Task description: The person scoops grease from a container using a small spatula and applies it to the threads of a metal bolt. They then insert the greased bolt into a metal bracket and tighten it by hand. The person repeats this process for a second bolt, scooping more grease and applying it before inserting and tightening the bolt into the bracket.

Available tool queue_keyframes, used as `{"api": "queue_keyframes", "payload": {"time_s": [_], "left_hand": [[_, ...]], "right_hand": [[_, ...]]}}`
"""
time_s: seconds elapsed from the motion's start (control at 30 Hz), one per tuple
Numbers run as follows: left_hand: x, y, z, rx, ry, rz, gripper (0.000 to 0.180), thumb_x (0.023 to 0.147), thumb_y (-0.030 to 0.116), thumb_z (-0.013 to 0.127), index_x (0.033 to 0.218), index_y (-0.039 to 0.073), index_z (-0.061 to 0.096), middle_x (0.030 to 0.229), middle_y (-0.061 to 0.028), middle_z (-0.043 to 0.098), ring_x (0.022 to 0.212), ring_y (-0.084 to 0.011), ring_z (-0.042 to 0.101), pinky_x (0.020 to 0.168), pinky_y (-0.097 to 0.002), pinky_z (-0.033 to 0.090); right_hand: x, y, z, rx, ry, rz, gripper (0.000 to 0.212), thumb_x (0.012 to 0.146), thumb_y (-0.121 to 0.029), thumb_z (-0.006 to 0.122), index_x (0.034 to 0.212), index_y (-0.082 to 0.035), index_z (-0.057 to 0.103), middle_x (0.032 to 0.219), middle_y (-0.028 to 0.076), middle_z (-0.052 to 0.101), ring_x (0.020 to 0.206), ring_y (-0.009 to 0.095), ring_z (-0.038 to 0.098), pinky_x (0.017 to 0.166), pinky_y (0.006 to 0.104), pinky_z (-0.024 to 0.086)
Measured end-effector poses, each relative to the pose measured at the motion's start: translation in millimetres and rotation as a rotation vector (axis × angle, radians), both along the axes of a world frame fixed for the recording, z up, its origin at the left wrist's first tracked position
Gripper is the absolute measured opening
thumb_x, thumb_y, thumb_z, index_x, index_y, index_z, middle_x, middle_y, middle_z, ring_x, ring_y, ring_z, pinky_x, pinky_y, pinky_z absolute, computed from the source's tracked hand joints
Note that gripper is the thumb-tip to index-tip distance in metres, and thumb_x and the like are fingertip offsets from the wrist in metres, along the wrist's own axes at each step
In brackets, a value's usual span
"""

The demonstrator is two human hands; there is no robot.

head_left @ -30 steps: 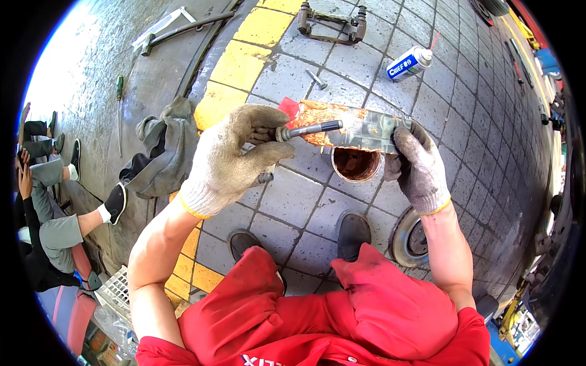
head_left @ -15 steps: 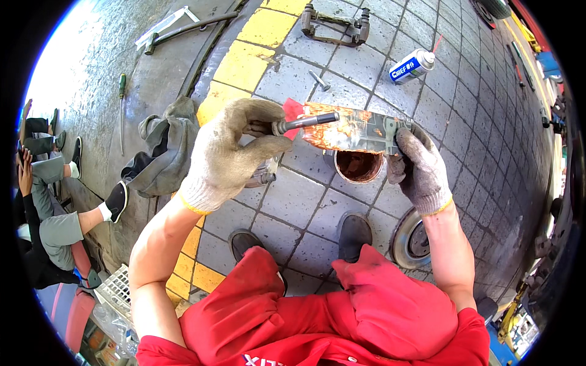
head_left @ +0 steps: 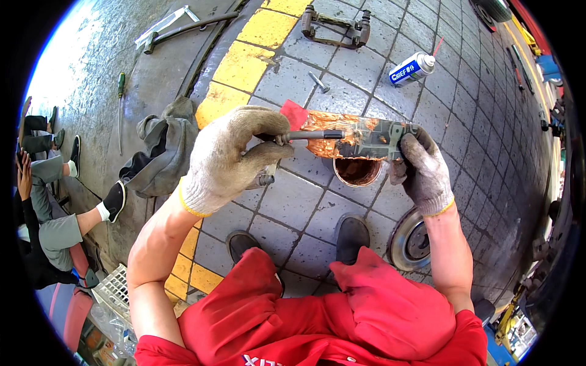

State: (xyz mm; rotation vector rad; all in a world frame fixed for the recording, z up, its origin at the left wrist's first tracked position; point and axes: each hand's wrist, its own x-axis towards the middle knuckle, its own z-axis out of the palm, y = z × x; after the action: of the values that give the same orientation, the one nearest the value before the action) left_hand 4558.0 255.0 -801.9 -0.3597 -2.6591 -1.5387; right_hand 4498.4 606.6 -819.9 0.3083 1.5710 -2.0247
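My left hand [head_left: 229,152], in a pale grey work glove, is closed on a slim metal pin [head_left: 314,135] with a dark tip. The pin points right, crossing in front of a brake pad [head_left: 375,139]. My gloved right hand [head_left: 424,165] grips the pad at its right end. Coppery grease coats the pad's left part; dark plate shows on the right. A small red piece [head_left: 294,114] shows between my left fingers and the pad; I cannot tell what holds it. Below the pad, an open tin [head_left: 358,172] of reddish-brown paste is partly hidden.
A brake disc [head_left: 410,241] lies by my right foot. Farther off are a caliper bracket [head_left: 336,27], a bolt [head_left: 318,82] and a spray can [head_left: 412,69]. Grey cloth [head_left: 162,149], a screwdriver [head_left: 121,85] and a hammer-like tool [head_left: 189,30] lie left. Another person [head_left: 55,219] sits far left.
The pin has swung from a slight upward slant to nearly level. My left hand has dropped a little, and the brake pad has shifted slightly down and right.
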Motion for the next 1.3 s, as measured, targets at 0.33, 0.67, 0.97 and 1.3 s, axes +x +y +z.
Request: {"api": "queue_keyframes", "payload": {"time_s": [0.33, 0.67, 0.97, 1.3], "left_hand": [[0.3, -7.4, 1.5, 0.095, -0.08, -0.029, 0.036, 0.09, 0.005, 0.085, 0.124, 0.002, 0.074, 0.102, -0.0112, 0.078, 0.092, -0.0198, 0.075, 0.085, -0.0339, 0.06], [-0.9, -10.7, 15.4, -0.014, -0.251, -0.05, 0.041, 0.086, -0.007, 0.085, 0.124, -0.001, 0.072, 0.118, -0.0115, 0.081, 0.109, -0.0188, 0.077, 0.1, -0.0353, 0.06], [-5.6, -5.7, 25.2, -0.017, -0.319, -0.075, 0.041, 0.085, -0.003, 0.088, 0.123, 0.0, 0.073, 0.115, -0.0088, 0.081, 0.102, -0.0163, 0.076, 0.094, -0.0341, 0.062], [-5.1, -2.5, 27.5, 0.106, -0.423, -0.05, 0.038, 0.089, -0.003, 0.084, 0.124, -0.001, 0.071, 0.117, -0.0092, 0.079, 0.099, -0.0138, 0.074, 0.091, -0.0329, 0.062]], "right_hand": [[-8.4, 11.4, 7.3, 0.165, 0.214, -0.001, 0.028, 0.105, -0.019, 0.076, 0.125, 0.0, 0.067, 0.094, 0.008, 0.075, 0.07, 0.012, 0.067, 0.064, 0.0291, 0.058], [-5.6, 32.8, 21.4, 0.157, 0.549, 0.09, 0.029, 0.1, -0.017, 0.084, 0.118, 0.001, 0.071, 0.097, 0.012, 0.074, 0.077, 0.019, 0.072, 0.07, 0.0328, 0.059], [-7.8, 21.8, 45.2, 0.429, 1.034, 0.356, 0.025, 0.092, -0.011, 0.086, 0.11, 0.002, 0.075, 0.107, 0.015, 0.072, 0.092, 0.022, 0.072, 0.077, 0.0326, 0.059], [-12.0, 18.5, 71.0, 0.527, 1.31, 0.51, 0.04, 0.067, -0.012, 0.072, 0.105, -0.001, 0.08, 0.102, 0.016, 0.076, 0.089, 0.036, 0.072, 0.082, 0.0464, 0.058]]}}
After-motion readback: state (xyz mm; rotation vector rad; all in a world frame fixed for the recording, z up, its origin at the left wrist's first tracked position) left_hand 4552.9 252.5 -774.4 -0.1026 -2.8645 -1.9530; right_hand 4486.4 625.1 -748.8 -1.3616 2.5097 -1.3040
